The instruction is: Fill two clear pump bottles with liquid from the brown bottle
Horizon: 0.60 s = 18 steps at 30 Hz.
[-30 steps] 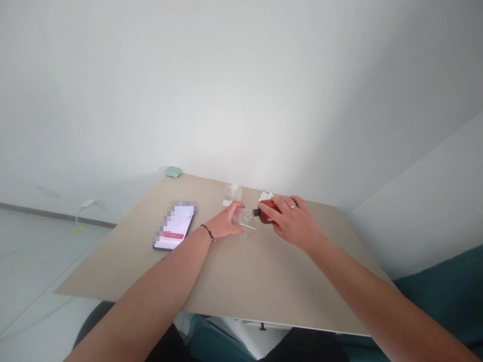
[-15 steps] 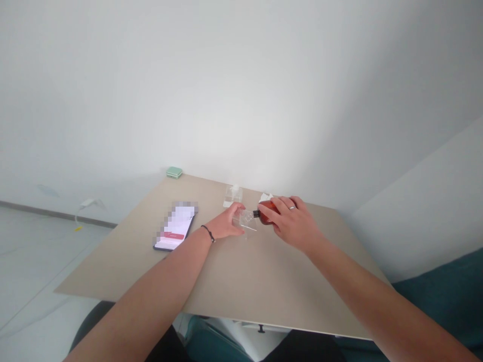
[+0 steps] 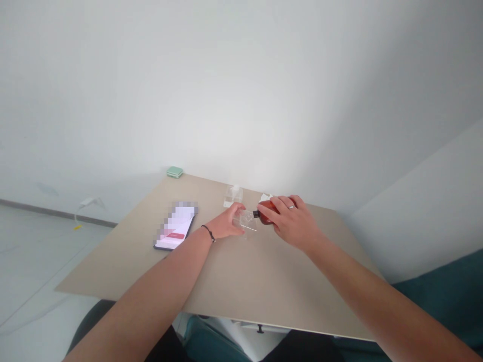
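My left hand (image 3: pixel 226 224) grips a small clear plastic container (image 3: pixel 245 221) lying on its side just above the tabletop. My right hand (image 3: pixel 292 222), with a ring on one finger, is wrapped around an amber glass bottle (image 3: pixel 267 209). The bottle lies tilted, and its black neck (image 3: pixel 256 214) points at the clear container, touching or almost touching its end. My fingers hide most of the amber body. A black cord bracelet (image 3: pixel 209 233) circles my left wrist.
A beige table (image 3: pixel 264 281) runs under both arms. On it are a clear small bottle with a white top (image 3: pixel 233 197), white paper (image 3: pixel 265 197), a smartphone with a pixelated screen (image 3: pixel 175 226), and a green flat case (image 3: pixel 174 172) at the far edge.
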Available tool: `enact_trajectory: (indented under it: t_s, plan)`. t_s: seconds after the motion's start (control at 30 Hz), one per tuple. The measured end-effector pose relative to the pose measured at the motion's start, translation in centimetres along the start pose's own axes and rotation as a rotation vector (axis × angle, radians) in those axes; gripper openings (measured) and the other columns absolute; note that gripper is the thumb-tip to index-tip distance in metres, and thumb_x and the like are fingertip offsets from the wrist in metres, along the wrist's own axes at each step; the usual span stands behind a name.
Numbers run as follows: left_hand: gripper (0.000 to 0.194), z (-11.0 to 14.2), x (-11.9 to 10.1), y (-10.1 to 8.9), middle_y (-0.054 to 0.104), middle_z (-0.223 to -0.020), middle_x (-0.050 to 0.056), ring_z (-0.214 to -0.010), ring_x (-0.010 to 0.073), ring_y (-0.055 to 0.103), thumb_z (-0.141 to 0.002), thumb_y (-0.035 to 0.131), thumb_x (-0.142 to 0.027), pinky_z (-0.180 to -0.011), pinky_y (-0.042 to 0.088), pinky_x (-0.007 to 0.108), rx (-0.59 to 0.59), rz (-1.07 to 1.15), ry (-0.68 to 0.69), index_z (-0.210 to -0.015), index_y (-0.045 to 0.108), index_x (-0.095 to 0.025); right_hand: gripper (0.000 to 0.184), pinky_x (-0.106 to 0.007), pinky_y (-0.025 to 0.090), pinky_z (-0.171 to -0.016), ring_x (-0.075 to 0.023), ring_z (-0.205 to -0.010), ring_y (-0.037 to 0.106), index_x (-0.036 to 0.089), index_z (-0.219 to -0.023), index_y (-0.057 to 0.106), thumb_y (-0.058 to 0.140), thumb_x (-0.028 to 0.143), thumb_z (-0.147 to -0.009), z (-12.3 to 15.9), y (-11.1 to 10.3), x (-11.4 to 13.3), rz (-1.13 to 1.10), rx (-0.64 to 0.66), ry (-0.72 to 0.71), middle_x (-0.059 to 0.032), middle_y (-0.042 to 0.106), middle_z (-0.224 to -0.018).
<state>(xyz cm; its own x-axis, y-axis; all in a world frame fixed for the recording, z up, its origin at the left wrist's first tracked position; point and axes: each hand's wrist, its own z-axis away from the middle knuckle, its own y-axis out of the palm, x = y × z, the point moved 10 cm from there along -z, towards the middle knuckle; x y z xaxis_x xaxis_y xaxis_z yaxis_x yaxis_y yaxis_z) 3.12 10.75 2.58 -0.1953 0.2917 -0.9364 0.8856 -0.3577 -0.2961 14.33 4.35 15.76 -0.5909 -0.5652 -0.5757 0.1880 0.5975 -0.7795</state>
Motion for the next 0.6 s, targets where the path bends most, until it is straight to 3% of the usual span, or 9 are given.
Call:
enact_trajectory:
  t_s: [0.17, 0.4, 0.6]
  plan:
    - [0.074, 0.04, -0.30, -0.22, 0.057, -0.119, 0.009, -0.090, 0.0169, 0.058, -0.063, 0.079, -0.023, -0.078, 0.050, 0.031, -0.019, -0.016, 0.016, -0.127, 0.043, -0.020, 0.047, -0.045, 0.026, -0.098, -0.0276, -0.109, 0.050, 0.030, -0.133, 0.055, 0.050, 0.014, -0.089, -0.06, -0.05, 0.01, 0.007, 0.005, -0.005, -0.0118, 0.060, -0.128]
    - [0.074, 0.03, 0.19, -0.03, 0.057, -0.116, 0.005, -0.073, 0.0102, 0.055, -0.065, 0.078, -0.026, -0.073, 0.048, 0.030, -0.004, 0.010, -0.006, -0.129, 0.041, -0.023, 0.048, -0.046, 0.026, -0.099, -0.0281, -0.110, 0.050, 0.030, -0.133, 0.056, 0.051, 0.014, -0.088, -0.14, 0.01, -0.01, -0.010, 0.007, -0.014, -0.0123, 0.060, -0.129]
    - [0.073, 0.13, -0.28, -0.21, 0.055, -0.118, 0.007, -0.077, 0.0121, 0.055, -0.064, 0.078, -0.027, -0.074, 0.048, 0.030, -0.017, -0.040, 0.003, -0.127, 0.042, -0.022, 0.046, -0.046, 0.026, -0.098, -0.0283, -0.111, 0.049, 0.029, -0.134, 0.054, 0.050, 0.016, -0.090, -0.24, -0.06, 0.09, 0.010, 0.022, -0.037, -0.0125, 0.059, -0.129]
